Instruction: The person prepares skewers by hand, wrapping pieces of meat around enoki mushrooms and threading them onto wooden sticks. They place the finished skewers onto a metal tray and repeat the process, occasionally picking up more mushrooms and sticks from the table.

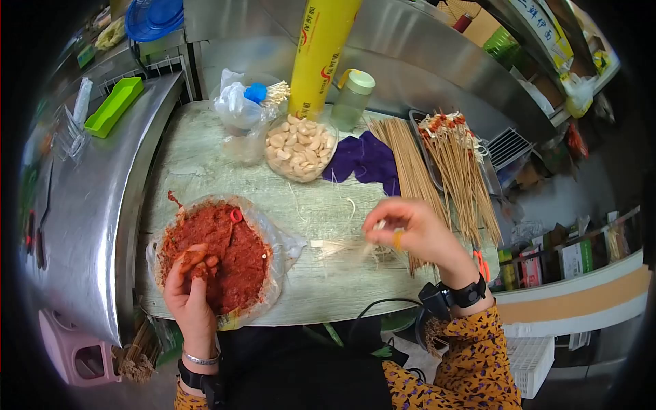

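Observation:
Over a plastic-lined bowl of red paste (239, 273), my left hand (191, 277) is closed, its fingertips smeared red; a small reddish lump shows at them. My right hand (403, 229) is above the table with thumb and fingers pinched on a small whitish piece (380, 224). Thin pale strands (335, 246) lie on the table just left of my right hand. A red ring (236, 216) rests on the paste. Bare wooden skewers (403, 164) lie beyond my right hand, beside a metal tray (422, 147) of skewers with red and white pieces at their tips (447, 130).
Behind the bowl stand a container of peeled garlic (301, 147), a purple cloth (362, 158), a yellow roll (321, 55), a green-lidded jar (354, 99) and a bag of white mushrooms (236, 106). Orange-handled scissors (482, 265) lie near my right wrist.

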Available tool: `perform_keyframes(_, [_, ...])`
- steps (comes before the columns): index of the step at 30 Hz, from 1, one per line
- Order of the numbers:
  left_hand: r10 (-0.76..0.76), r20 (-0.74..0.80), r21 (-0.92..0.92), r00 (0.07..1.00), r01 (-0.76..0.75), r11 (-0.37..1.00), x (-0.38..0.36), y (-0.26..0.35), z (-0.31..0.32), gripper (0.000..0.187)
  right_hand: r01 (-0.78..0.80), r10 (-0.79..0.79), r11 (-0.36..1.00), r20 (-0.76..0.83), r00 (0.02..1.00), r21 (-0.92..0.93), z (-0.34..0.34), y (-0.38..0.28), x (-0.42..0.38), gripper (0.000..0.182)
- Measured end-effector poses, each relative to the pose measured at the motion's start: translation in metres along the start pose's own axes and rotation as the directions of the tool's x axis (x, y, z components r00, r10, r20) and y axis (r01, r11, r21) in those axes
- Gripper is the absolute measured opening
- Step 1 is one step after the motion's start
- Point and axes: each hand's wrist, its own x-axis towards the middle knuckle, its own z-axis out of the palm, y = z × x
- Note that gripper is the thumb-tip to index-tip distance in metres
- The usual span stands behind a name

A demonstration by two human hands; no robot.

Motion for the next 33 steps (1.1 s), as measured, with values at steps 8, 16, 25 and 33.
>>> perform_keyframes(8, [0.006,-0.018,0.011,1.000,-0.005,1.000,0.002,0.001,-0.004,0.033,0.191,-0.073,0.821,0.232,0.970,-0.538,0.064,0.040,0.005,0.015])
perform_keyframes(16, [-0.007,-0.001,-0.030,1.000,0.006,1.000,0.000,0.004,-0.002,0.033,0.318,-0.184,0.551,0.259,0.948,-0.772,0.103,0.043,0.008,0.008])
perform_keyframes(25, [-0.015,-0.014,-0.003,1.000,0.015,1.000,0.001,0.006,-0.001,0.033,0.008,-0.008,0.990,-0.003,1.000,-0.143,0.029,0.010,0.004,0.006])
perform_keyframes(33, [-0.027,-0.016,0.007,1.000,0.027,1.000,0.000,0.008,-0.002,0.031,-0.099,0.151,0.933,-0.126,0.981,0.346,-0.011,0.036,0.017,0.021])
